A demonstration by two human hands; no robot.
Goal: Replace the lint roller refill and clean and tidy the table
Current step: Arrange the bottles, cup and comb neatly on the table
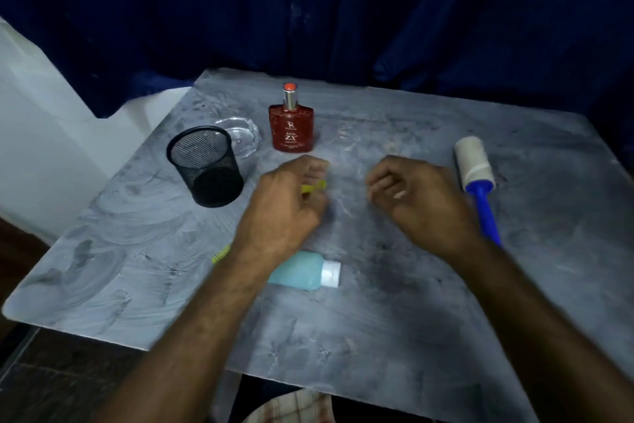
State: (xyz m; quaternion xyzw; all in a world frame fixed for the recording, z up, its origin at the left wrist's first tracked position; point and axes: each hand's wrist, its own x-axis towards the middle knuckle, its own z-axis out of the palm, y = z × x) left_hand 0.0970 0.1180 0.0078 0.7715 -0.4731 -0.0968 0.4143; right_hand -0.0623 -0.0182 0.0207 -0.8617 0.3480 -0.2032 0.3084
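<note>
The lint roller (474, 162) lies at the table's right side, its greyish-white roll pointing away and its blue handle toward me. My right hand (415, 196) hovers just left of it, fingers loosely curled, holding nothing. My left hand (288, 203) is at the table's middle, with fingers and thumb curled around a yellow-green comb (314, 187). The comb's toothed end sticks out left of my forearm; the hand hides its middle. The grey table (377, 326) is smeared and dusty.
A red perfume bottle (292, 124) stands at the back. Left of it are a clear glass dish (245, 134) and a black mesh cup (206, 165). A light blue bottle with a white cap (308, 273) lies on its side under my left forearm. Dark blue curtain behind.
</note>
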